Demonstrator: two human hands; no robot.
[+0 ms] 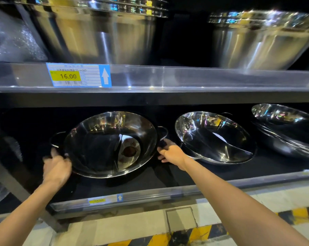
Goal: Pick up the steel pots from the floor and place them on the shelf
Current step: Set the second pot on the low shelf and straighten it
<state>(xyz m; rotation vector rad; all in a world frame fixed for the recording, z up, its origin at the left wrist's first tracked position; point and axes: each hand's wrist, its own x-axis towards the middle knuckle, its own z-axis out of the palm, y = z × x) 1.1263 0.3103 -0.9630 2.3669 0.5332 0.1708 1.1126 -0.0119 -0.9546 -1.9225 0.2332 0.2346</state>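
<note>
Setting divided pot (111, 144) near lower shelf (168, 192) left end, left hand (56, 168) and right hand (173, 154) clasping its 2 handles; next, release.

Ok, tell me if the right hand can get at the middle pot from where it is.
Probably yes. The right hand is on the left pot's handle, and the middle pot sits just beside it on the same shelf, nothing between.
</note>
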